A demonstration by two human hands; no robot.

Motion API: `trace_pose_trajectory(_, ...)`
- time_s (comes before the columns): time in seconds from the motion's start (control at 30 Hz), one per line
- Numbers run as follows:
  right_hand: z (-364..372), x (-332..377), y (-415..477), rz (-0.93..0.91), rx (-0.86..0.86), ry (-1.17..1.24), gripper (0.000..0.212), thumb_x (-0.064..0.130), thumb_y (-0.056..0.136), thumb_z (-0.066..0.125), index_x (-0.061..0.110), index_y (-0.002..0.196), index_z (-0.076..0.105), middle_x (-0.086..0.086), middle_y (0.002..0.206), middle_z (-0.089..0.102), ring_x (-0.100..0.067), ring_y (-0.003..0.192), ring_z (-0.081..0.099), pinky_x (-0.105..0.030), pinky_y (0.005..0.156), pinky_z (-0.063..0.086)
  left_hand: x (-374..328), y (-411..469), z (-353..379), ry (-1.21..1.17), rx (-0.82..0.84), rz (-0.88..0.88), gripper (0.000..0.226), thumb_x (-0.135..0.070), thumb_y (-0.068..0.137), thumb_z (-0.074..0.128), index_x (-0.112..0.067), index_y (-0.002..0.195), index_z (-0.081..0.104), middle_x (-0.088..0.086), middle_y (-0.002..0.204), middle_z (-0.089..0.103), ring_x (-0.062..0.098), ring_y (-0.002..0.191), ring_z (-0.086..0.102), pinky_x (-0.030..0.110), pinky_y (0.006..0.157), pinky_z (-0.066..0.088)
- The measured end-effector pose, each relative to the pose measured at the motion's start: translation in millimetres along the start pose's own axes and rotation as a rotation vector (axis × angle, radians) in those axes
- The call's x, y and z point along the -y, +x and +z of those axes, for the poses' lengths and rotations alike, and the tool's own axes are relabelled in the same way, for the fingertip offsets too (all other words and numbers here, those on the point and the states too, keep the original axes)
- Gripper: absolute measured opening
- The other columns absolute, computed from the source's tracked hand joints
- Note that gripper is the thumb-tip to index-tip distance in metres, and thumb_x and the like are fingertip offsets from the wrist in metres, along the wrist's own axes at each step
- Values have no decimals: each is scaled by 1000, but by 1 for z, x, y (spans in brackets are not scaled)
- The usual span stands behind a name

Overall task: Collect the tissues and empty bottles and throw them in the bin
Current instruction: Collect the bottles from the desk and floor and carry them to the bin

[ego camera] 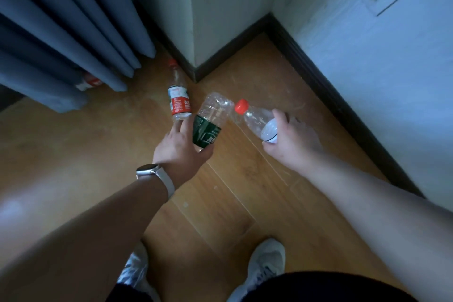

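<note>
Clear plastic is what we are gathering: our left hand is clamped on a green-labelled bottle, thumb and fingers curled round its lower half, while the forefinger stretches to the near end of a red-labelled bottle lying on the wooden floor. We cannot tell whether it touches yet. Our right hand is wrapped round the base of a red-capped bottle, neck pointing left.

The risk, as we judge it, lies in asking a full left hand to take a second bottle: loosening the fingers could let the green-labelled one slip, and a light nudge could send the red-labelled one rolling far toward the wall. A fourth bottle lies half hidden under the curtain on the left and could be overlooked.

Every bottle looks empty; the green-labelled one is dented. No bin or tissues are in view.
</note>
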State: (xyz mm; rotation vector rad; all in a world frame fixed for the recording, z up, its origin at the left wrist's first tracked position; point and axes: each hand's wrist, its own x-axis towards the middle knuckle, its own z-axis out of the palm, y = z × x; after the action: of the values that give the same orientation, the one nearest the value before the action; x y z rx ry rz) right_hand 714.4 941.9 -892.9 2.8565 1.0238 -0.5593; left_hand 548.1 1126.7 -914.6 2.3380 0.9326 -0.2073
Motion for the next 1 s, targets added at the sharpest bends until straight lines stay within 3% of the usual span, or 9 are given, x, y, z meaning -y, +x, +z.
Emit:
trace_pose_trajectory(0.2,-101,52,-66,-8,6,155,74,38,71,73,14,134,41,-10,119,56,-33,104,54,-39,78,45,-22,-63,-123,-59,-58,37,77,-50,76,71,-25,140,37,1,122,55,23,106,56,37,78,51)
trace_pose_trajectory(0.53,-299,118,-161,-58,-87,295,73,39,72,76,17,133,43,-6,118,56,-29,102,55,-35,74,45,-90,-160,-312,-126,-138,-13,78,-48,77,72,-24,142,37,-1,128,54,20,109,56,31,79,47)
trace_pose_trajectory(0.67,-376,120,-195,-54,-137,287,70,44,72,74,23,131,42,0,116,58,-25,100,57,-30,67,42,-129,-186,-375,-144,-172,39,76,-50,76,71,-26,140,38,-3,128,55,20,111,56,33,83,49)
trace_pose_trajectory(0.87,-472,115,-249,-43,-205,387,71,45,75,74,24,133,37,4,120,54,-19,103,56,-37,77,52,-192,-226,-453,-137,-218,74,79,-53,77,69,-31,143,32,-6,134,51,17,115,54,38,88,51)
trace_pose_trajectory(1.0,-518,95,-286,-31,-280,446,71,47,76,73,26,132,35,8,121,52,-13,105,54,-35,80,54,-237,-251,-487,-104,-270,133,79,-52,79,68,-31,144,30,-6,135,50,16,116,53,35,87,50)
